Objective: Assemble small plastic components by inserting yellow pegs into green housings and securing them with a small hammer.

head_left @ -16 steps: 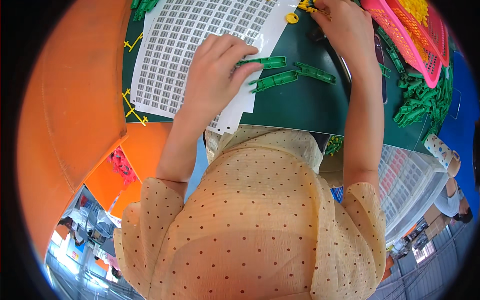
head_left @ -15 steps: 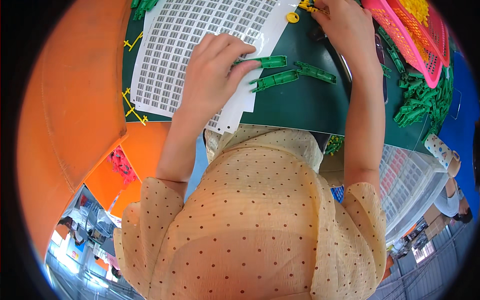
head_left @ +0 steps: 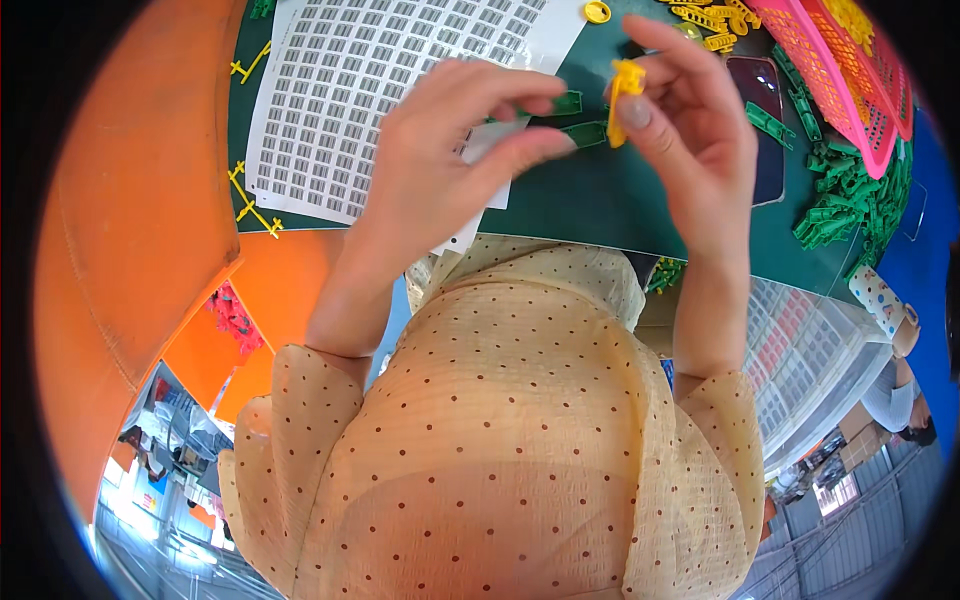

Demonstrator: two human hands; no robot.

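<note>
My right hand point(head_left: 690, 140) pinches a small yellow plastic part point(head_left: 622, 105) upright between thumb and fingers, above the dark green tabletop point(head_left: 640, 215). To its left, my left hand point(head_left: 465, 150) reaches over the sticker sheets with thumb and fingers apart, holding nothing that I can see. Just past its fingertips lie long green plastic pieces, one green piece point(head_left: 569, 103) by the forefinger and another green piece point(head_left: 588, 134) near the thumb. My left hand hides part of both. Beneath that hand spreads a stack of white sticker sheets point(head_left: 340, 120) printed with rows of small grey labels.
Yellow parts point(head_left: 715, 18) and a yellow disc point(head_left: 597, 12) lie at the far side. On the right are a dark phone point(head_left: 768, 185), a pink basket point(head_left: 800, 60) and heaped green pieces point(head_left: 850, 200). Yellow sprues point(head_left: 250, 205) lie left, beside an orange surface point(head_left: 130, 220).
My right hand has come back nearer from the far side, bringing the yellow part. My left hand has moved slightly right and its fingers have come off the green piece.
</note>
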